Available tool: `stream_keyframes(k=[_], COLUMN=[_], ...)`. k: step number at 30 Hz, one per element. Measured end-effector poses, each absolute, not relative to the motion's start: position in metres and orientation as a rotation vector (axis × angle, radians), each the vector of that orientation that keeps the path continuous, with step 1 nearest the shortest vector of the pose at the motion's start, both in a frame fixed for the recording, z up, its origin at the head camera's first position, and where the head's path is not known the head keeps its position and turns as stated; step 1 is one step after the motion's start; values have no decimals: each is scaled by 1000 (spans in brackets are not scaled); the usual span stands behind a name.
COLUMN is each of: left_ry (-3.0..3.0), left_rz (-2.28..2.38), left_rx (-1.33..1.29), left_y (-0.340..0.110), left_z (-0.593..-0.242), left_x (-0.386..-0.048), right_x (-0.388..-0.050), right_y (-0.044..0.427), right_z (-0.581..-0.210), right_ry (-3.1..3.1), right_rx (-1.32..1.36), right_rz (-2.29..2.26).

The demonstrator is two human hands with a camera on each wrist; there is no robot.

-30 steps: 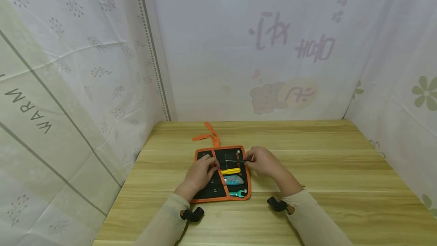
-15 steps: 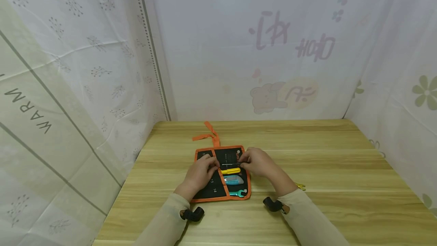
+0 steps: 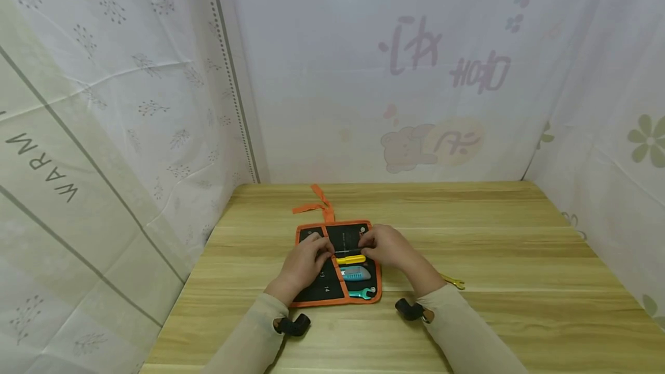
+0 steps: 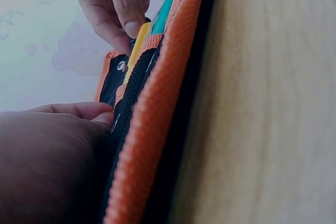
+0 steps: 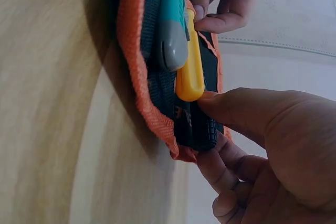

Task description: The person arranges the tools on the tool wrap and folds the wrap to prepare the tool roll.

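Observation:
A black tool pouch (image 3: pixel 312 292) with orange edging lies spread out on the table. My left hand (image 3: pixel 305 261) pinches the orange rim of its pocket row. My right hand (image 3: pixel 389 245) holds a slim screwdriver by its black handle (image 5: pixel 203 127), the thin shaft pointing left at the pocket rim beside the left fingertips; the tip is hard to make out. Just nearer than it, a yellow-handled tool (image 3: pixel 351 260), a teal-and-grey utility knife (image 3: pixel 355 273) and a green open-end wrench (image 3: pixel 362 294) sit in pockets, their ends sticking out to the right.
A yellow open-end wrench (image 3: pixel 454 281) lies on the wooden table (image 3: pixel 499 235), partly behind the right forearm. Orange ties (image 3: pixel 318 204) stretch from the pouch's far edge. Patterned curtains (image 3: pixel 332 74) stand around the table's back and sides.
My right hand has moved left over the pouch, bringing the screwdriver's shaft to the pocket rim. More of the yellow wrench shows beside the forearm. The left hand keeps its place.

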State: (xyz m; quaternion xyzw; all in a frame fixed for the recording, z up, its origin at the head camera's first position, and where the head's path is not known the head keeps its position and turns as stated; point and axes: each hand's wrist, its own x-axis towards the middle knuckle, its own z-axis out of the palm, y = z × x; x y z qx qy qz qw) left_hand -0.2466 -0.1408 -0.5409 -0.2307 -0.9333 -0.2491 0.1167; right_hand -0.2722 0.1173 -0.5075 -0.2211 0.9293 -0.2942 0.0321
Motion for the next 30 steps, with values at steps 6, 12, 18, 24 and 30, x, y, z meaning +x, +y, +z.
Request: stream_keyframes(k=[6, 12, 18, 24, 30], left_ry=[-2731, -2721, -2708, -2685, -2674], left_rz=[-726, -727, -718, -714, -700], left_rx=[-684, -691, -703, -715, -731], left_y=[-140, -140, -140, -140, -138], left_z=[-541, -541, -542, -543, -542], left_x=[-247, -246, -247, -247, -246], right_x=[-273, -271, -271, -274, -274], right_y=[113, 108, 106, 101, 94], right_z=[-506, -505, -506, -511, -511], right_ry=[2851, 2827, 2826, 2834, 2798], right_rx=[-744, -748, -768, -789, -779], right_rz=[-904, -925, -897, -861, -865])
